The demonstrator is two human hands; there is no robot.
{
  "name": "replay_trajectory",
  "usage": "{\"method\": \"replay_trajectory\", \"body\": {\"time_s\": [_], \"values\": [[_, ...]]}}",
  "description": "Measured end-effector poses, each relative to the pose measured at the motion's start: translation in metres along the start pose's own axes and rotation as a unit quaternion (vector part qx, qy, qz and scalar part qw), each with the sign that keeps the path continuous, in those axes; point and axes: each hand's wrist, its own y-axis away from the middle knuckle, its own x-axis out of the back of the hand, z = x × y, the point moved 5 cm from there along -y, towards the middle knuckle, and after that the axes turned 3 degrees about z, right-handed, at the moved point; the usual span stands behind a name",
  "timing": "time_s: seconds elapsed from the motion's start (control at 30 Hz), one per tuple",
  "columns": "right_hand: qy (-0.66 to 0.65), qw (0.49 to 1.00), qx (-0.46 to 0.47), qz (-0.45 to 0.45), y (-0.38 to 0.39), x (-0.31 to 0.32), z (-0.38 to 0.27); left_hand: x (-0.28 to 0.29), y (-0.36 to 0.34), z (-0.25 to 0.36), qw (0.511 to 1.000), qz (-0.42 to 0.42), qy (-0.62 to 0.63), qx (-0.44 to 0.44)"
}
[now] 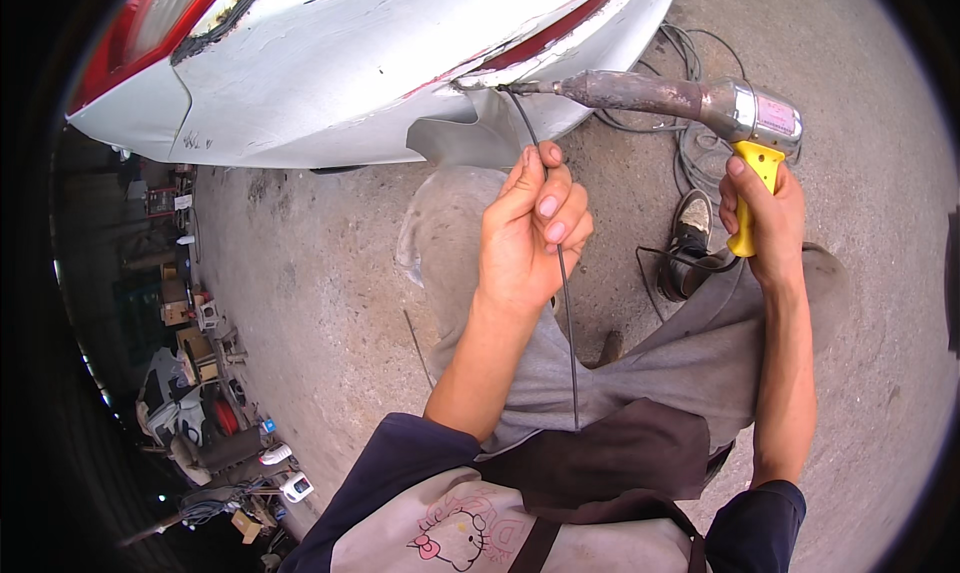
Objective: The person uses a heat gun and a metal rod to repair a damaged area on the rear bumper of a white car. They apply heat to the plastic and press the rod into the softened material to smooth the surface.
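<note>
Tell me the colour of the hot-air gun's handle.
Yellow; the handle, gripped by the right hand, shows in the head view.

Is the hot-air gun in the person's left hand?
No, the right hand holds the hot-air gun, while the left hand holds a thin dark rod.

Floor (320, 273): grey-brown concrete, rough, scuffed, patchy dark stains. Upper right: grey cable coil (684, 128), loose overlapping loops. Just below coil: worn dark shoe (692, 223), pale toe, planted on floor; dark cord (644, 278) looping beside it. Left edge: row of clutter – cartons (195, 348), white jug (296, 487), white bottle (274, 455), small blue container (268, 426), round red thing (226, 416); deeper items too dark to tell.
</note>
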Motion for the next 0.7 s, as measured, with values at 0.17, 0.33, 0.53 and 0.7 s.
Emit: {"method": "replay_trajectory", "body": {"time_s": [0.17, 0.33, 0.53, 0.7], "values": [[0.0, 1.0, 0.002, -0.001, -0.0001, 0.0003, -0.0005, 0.0041, 0.0007, 0.0004, 1.0, 0.002, -0.017, -0.003], [0.001, 1.0, -0.002, 0.001, 0.0002, -0.0007, -0.0009, 0.0069, 0.0005, 0.0015, 1.0, 0.0, -0.012, 0.001], [0.006, 1.0, -0.002, 0.005, -0.0002, 0.0013, 0.0008, 0.0054, 0.0007, 0.0004, 1.0, 0.012, -0.018, -0.002], [0.004, 1.0, -0.001, 0.004, 0.0, 0.0004, 0.0002, 0.0066, 0.0004, 0.0007, 1.0, 0.013, -0.026, -0.005]]}}
